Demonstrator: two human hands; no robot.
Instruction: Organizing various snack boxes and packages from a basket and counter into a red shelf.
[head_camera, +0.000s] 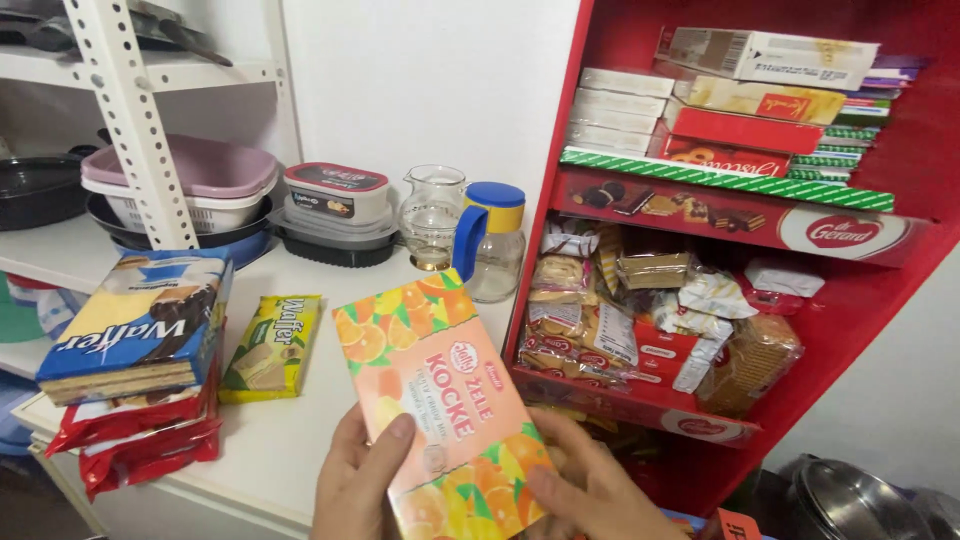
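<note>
Both hands hold a flat orange sweets box (440, 400) printed with citrus slices, tilted above the front edge of the white counter (300, 430). The left hand (358, 480) grips its lower left edge, thumb laid across the front; the right hand (590, 490) clasps the lower right corner, thumb on the face. On the counter to the left lie a yellow-green wafer pack (272, 347) and a stack of wafer packs (140, 350). A red shelf unit (870, 290) of biscuits stands at right.

Orange fruit-print box (440, 400) between left hand (357, 488) and right hand (590, 490), beside red shelf (545, 200).
</note>
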